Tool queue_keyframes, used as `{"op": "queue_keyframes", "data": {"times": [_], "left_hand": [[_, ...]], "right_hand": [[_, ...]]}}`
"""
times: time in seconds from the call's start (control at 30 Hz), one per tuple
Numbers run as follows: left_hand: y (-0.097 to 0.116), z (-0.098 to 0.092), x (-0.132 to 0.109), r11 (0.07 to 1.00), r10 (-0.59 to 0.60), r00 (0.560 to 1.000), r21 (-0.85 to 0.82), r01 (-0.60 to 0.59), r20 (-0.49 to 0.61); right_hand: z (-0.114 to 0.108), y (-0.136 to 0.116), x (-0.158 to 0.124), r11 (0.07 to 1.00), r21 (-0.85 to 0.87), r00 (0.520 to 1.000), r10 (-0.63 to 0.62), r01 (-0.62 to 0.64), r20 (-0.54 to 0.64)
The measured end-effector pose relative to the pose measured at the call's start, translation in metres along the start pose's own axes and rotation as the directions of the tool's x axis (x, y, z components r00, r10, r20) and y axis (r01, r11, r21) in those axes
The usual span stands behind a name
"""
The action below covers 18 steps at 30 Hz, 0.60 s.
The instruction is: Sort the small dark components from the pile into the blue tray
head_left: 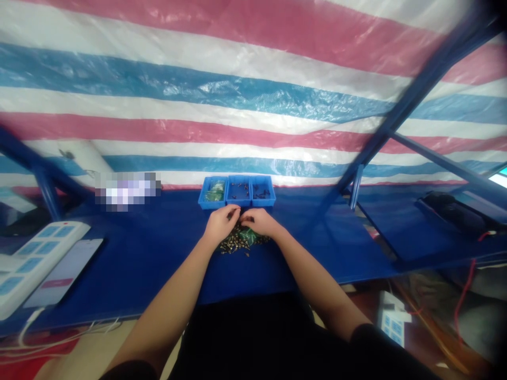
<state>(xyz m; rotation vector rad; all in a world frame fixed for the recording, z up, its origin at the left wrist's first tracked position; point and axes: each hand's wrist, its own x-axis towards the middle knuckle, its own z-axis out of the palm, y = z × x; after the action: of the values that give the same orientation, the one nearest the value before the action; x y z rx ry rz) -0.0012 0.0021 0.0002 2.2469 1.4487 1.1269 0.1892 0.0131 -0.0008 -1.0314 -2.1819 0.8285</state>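
Over a heap of small brass-coloured and dark metal parts (pixel 234 244), my left hand (pixel 221 224) is closed with thumb and fingers pinched. Something small and dark shows by its fingers, too small to name. Close beside it, my right hand (pixel 261 220) has its fingertips pressed together, and whatever they pinch cannot be made out. Green pieces (pixel 249 236) lie among the metal parts under the right hand. Just beyond my hands stand three joined blue bins: the left bin (pixel 201 200) holds green packets, while the middle bin (pixel 238 202) and right bin (pixel 264 202) hold small dark parts.
On the blue table (pixel 158 253), a white power strip (pixel 43 258) and a phone (pixel 65 272) with a cable lie at the left. Blue frame posts (pixel 368 148) flank the workspace. Striped plastic sheeting (pixel 237 84) hangs behind. A black object (pixel 451 211) lies far right.
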Motion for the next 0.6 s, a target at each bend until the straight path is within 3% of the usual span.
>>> {"op": "queue_keyframes", "data": {"times": [0.13,0.23,0.4,0.6], "left_hand": [[0.0008,-0.0003,0.0002,1.0,0.006,1.0,-0.006,-0.006,0.019],[0.004,-0.0002,0.0003,0.998,0.036,0.999,-0.056,-0.034,0.037],[0.0083,0.0,0.0,0.989,0.088,0.993,-0.129,-0.077,0.084],[0.0029,0.0006,-0.0015,0.996,0.001,0.997,-0.094,0.006,0.077]], "right_hand": [[-0.0003,0.0026,0.0026,0.996,0.086,0.98,0.044,-0.028,-0.193],[0.0004,0.0039,0.0048,0.954,0.294,0.938,0.147,-0.052,-0.312],[0.0018,0.0024,0.0066,0.838,0.545,0.933,0.228,-0.043,-0.277],[0.0008,0.0011,0.0073,0.822,0.566,0.942,0.239,-0.066,-0.237]]}}
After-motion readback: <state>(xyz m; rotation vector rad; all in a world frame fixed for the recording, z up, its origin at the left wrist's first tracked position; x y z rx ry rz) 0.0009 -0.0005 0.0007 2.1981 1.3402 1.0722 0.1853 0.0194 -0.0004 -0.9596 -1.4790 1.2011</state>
